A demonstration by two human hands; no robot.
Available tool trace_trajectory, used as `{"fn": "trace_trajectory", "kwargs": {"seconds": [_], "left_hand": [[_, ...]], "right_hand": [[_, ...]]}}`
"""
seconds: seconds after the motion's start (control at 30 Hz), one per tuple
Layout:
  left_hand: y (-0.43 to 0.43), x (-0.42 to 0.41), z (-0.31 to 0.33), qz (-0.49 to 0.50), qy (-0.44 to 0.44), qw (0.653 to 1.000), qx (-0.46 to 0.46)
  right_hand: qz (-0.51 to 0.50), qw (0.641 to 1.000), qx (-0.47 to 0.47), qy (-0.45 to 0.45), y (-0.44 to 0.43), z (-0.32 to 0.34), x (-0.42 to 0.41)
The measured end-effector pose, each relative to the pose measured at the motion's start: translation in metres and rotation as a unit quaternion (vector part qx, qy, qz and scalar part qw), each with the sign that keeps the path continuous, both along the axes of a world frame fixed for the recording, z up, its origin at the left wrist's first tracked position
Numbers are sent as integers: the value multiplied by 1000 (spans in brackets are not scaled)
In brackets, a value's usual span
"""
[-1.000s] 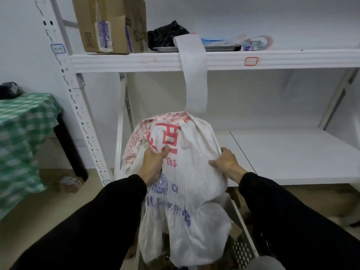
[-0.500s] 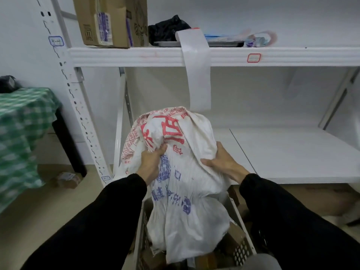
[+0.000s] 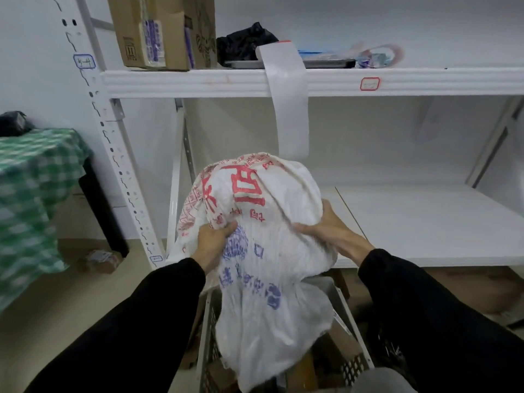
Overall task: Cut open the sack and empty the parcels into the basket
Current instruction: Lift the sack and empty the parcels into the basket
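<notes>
While left hand point(image 3: 211, 240) and right hand point(image 3: 326, 231) grip the sack point(image 3: 269, 282), basket point(image 3: 354, 366) is half-hidden.

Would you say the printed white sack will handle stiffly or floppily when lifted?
Probably floppy: the sack bunches and creases where the left hand and right hand grip it. Its lower end hangs limp into the basket, so it seems fairly light.

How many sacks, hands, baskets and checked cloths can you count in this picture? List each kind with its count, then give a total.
sack: 1
hands: 2, the left hand and the right hand, both gripping the sack
basket: 1
green checked cloth: 1
Total: 5
</notes>
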State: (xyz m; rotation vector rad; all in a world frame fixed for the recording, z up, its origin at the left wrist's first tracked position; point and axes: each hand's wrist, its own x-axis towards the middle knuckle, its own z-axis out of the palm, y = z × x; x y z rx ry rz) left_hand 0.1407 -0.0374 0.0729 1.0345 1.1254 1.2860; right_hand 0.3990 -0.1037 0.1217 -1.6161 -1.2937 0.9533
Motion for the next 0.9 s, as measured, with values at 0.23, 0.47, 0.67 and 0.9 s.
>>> {"fn": "trace_trajectory", "kwargs": {"seconds": [0.23,0.47,0.67,0.9], "left_hand": [[-10,23,0,-148,30,988,-13],[-4,25,5,-136,32,990,-9],[-3,41,14,-30,-59,998,-19],[-5,46,30,-141,-45,989,16]], "right_hand": [[-133,982,69,-117,16,-12,-32],[-131,969,57,200,12,13,-32],[11,988,-12,-154,15,-5,-20],[-123,973,9,-198,13,-32,-8]]}}
